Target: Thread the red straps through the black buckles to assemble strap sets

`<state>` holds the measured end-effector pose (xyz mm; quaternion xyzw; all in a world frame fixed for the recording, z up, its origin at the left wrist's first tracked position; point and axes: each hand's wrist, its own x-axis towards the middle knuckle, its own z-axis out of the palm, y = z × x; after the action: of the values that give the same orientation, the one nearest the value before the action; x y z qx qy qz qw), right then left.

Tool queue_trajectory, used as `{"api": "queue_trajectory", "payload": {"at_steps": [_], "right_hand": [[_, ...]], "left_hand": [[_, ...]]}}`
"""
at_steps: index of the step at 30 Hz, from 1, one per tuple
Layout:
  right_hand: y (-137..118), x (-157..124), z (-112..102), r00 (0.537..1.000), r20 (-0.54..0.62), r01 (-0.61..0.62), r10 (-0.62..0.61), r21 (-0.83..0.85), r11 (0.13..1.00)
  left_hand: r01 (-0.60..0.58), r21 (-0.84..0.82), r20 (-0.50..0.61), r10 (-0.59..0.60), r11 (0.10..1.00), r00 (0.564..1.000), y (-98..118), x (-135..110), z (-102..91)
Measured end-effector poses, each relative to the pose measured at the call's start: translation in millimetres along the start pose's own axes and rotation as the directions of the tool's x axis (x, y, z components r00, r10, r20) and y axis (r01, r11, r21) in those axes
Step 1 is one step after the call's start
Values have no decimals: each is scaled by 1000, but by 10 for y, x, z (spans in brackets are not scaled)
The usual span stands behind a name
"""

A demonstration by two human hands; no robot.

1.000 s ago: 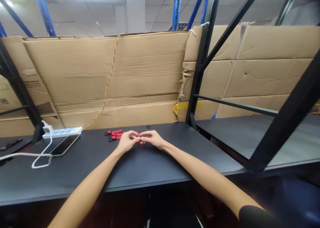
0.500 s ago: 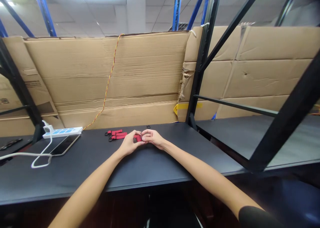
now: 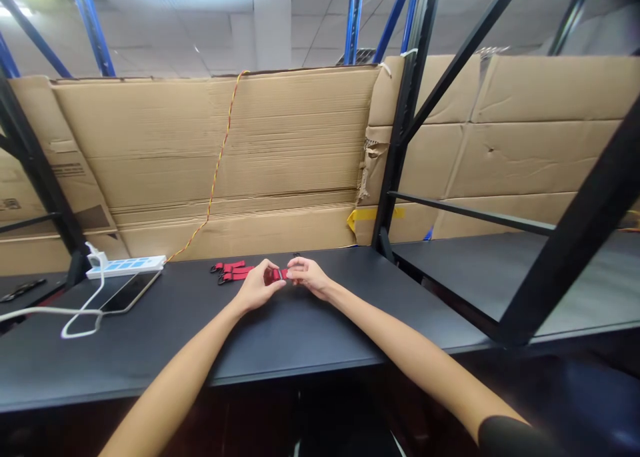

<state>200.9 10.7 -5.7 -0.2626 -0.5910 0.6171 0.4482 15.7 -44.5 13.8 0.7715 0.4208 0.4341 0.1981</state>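
— Red strap (image 3: 276,275): where is it now?

— Between the two hands, low over the black table (image 3: 150,357). Fingers hide part of it, so I can't tell whether it touches the tabletop.

— How's the left hand (image 3: 257,287)?

— Closed on it, fingers curled and fingertips pressing on the strap's left part.

— And the right hand (image 3: 311,276)?

— Only partly closed, fingers bent and thumb and fingertips pinched at the strap's right end. Exactly what they grip there is hidden, though the strap runs right up to them.

— Any different from half a second ago?

— Yes. The hands were nearly fingertip to fingertip then, with only a short red piece showing. They've now drawn slightly apart, and more of the strap shows between them.

— What's close by?

— Two other straps (image 3: 231,271) lie side by side just left of the left hand, with black clips (image 3: 216,267) at their left ends. A small black ring (image 3: 297,254) sits just beyond the right hand. Farther left are a power strip (image 3: 125,266) and a phone (image 3: 130,291).
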Motion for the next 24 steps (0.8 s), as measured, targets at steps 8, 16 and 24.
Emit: {"api": "queue_trajectory", "payload": {"at_steps": [8, 16, 24], "right_hand": [[48, 11, -23, 1000, 15, -1, 2, -35, 999], [-15, -25, 0, 1000, 28, 7, -7, -14, 1000], [51, 22, -44, 999, 35, 11, -9, -41, 999]], "left_hand": [[43, 88, 24, -45, 995, 999, -56, 26, -40], [63, 75, -10, -62, 995, 998, -54, 57, -64], [18, 64, 25, -20, 998, 999, -116, 6, 2]]}}
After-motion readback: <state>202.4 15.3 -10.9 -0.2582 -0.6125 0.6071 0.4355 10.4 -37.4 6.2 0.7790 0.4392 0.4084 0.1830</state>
